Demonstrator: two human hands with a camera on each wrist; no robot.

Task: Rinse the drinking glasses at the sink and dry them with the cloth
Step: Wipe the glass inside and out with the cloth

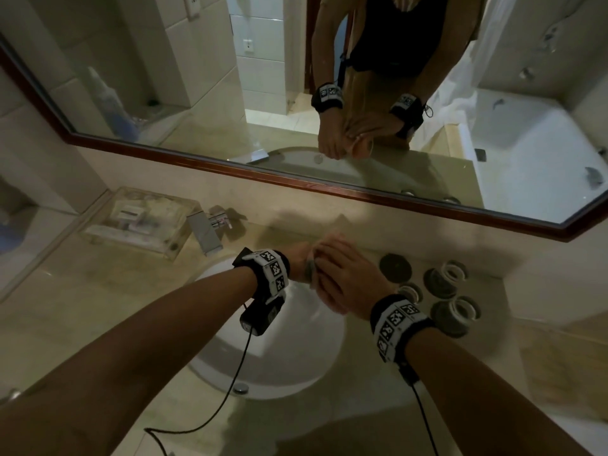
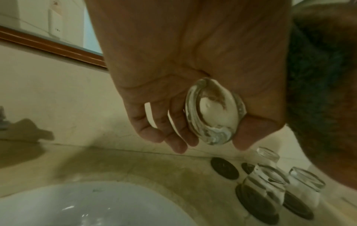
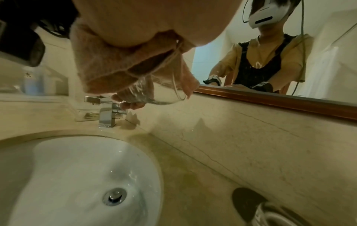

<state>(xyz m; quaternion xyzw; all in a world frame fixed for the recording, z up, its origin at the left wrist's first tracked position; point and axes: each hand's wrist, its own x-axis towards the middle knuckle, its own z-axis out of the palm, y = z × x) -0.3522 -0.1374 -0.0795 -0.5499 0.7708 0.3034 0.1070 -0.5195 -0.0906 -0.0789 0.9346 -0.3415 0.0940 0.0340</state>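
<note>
Above the far right rim of the white sink (image 1: 296, 357) my two hands meet. My left hand (image 1: 302, 263) grips a clear drinking glass (image 2: 214, 113) by its thick base, between fingers (image 2: 179, 145) and thumb. The glass (image 3: 164, 94) lies tilted on its side. My right hand (image 1: 345, 278) holds a pinkish cloth (image 3: 108, 73) bunched against the glass's mouth, with part of it pushed inside. In the head view the hands hide most of the glass. Three more glasses (image 1: 455, 271) stand on dark coasters on the counter to the right.
One dark coaster (image 1: 394, 267) lies bare beside the three glasses. A square chrome tap (image 1: 207, 232) stands behind the sink on the left, next to a clear tray (image 1: 138, 218). A wood-framed mirror (image 1: 296, 182) runs along the back wall. Wrist-camera cables hang over the basin.
</note>
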